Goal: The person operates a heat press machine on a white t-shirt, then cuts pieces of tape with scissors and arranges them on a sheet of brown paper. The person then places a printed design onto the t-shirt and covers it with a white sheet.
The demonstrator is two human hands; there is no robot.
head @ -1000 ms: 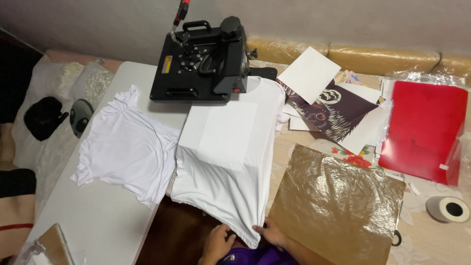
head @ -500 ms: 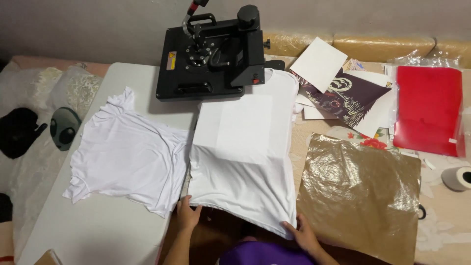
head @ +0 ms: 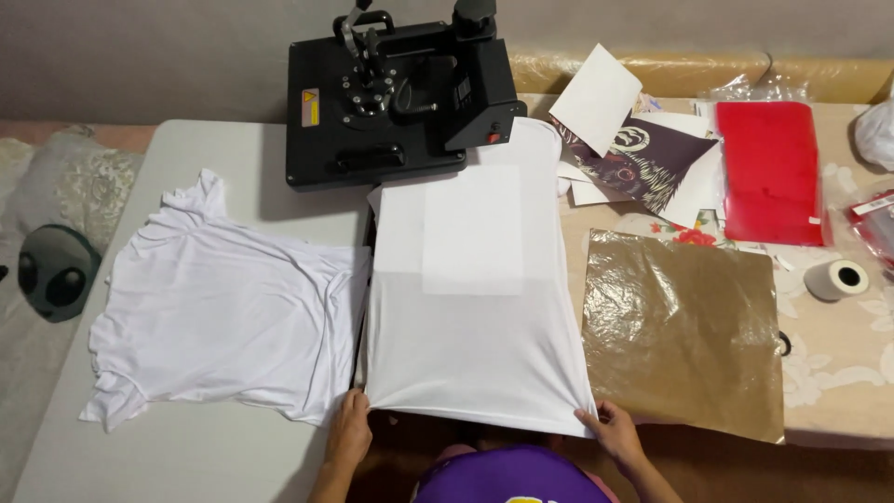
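At the far left, off the surface's [head: 186, 466] left edge, an alien-face cushion [head: 56, 273] lies on patterned bedding. A crumpled white T-shirt [head: 223, 321] lies spread over the left half of the surface. The left hand [head: 349, 430] pinches the near left hem corner of a second white T-shirt [head: 475, 354], fingers closed on the cloth at the surface's near edge. This shirt is drawn flat over the lower platen of the black heat press [head: 391, 93], whose upper plate is swung aside toward the far edge, and a white sheet [head: 472, 230] lies on its chest. The right hand [head: 616, 433] grips the near right hem corner, fingers closed. Pulling both corners evenly toward the near edge should keep the cloth smooth and the sheet square. Right of it lie a brown sheet [head: 680, 326], loose papers [head: 633, 149], a red folder [head: 771, 172] and a tape roll [head: 836, 278].
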